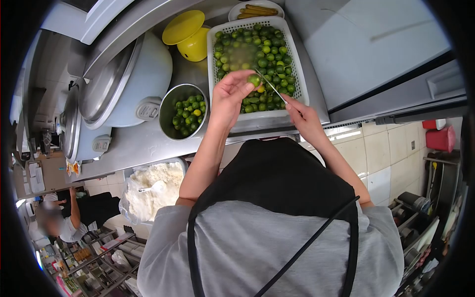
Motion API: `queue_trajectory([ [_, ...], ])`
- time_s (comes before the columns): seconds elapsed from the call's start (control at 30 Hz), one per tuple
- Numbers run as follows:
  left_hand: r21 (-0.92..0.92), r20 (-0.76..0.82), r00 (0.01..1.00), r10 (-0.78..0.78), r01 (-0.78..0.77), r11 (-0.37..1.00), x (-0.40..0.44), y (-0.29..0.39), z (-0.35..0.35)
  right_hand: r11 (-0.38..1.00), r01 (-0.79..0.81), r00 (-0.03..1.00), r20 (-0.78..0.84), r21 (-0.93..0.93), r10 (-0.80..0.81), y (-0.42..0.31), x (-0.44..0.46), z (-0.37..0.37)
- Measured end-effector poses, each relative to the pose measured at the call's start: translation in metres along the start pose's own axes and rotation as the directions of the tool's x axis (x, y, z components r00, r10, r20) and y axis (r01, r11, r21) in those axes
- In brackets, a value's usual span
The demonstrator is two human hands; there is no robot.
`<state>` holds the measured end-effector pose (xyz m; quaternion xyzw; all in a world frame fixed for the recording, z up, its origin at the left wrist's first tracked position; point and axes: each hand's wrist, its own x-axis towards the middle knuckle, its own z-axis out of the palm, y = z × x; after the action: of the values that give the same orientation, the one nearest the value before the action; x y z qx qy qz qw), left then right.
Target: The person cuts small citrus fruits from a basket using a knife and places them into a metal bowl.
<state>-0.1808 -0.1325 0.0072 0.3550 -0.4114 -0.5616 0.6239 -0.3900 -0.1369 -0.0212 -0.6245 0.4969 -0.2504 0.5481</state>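
My left hand point(231, 96) is closed, pinching a small green lime point(254, 79) between thumb and fingers. A thin knife point(274, 90) is gripped in my right hand point(306, 119), its narrow metal blade angled up and left toward that fruit. Whether the tip touches the lime I cannot tell. Both hands are over the near part of a white perforated basket point(301, 81), which is filled with many small green limes point(271, 49). To the left, a round steel pot point(162, 120) holds more small green limes point(189, 115), one of them yellowish.
A yellow container point(193, 45) with a wide rim stands behind the pot. Large lidded cookers point(143, 79) line the counter's left side. A plate point(237, 11) of brown sticks lies behind the basket. Below are a tub of white grains point(161, 185) with a scoop, and another person point(74, 222).
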Motion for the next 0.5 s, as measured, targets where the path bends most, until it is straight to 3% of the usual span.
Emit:
queue_trajectory([
  [0.17, 0.04, -0.101, 0.995, -0.01, 0.014, 0.999, 0.001, -0.013, -0.002, 0.974, 0.227, 0.966, -0.124, 0.002, -0.225, -0.015, -0.006, 0.005],
  [0.23, 0.048, -0.152, 0.988, 0.001, 0.007, 0.999, 0.002, -0.014, -0.003, 0.916, 0.385, 0.907, -0.136, -0.113, -0.398, -0.015, -0.01, 0.01],
  [0.37, 0.025, -0.241, 0.97, 0.008, -0.002, 1.0, 0.005, -0.014, -0.006, 0.913, 0.403, 0.907, -0.106, -0.06, -0.408, -0.019, -0.023, 0.01],
  [0.5, 0.075, -0.256, 0.966, 0.03, -0.011, 0.997, 0.004, -0.013, -0.007, 0.905, 0.405, 0.903, -0.1, -0.128, -0.418, -0.016, -0.025, 0.011],
])
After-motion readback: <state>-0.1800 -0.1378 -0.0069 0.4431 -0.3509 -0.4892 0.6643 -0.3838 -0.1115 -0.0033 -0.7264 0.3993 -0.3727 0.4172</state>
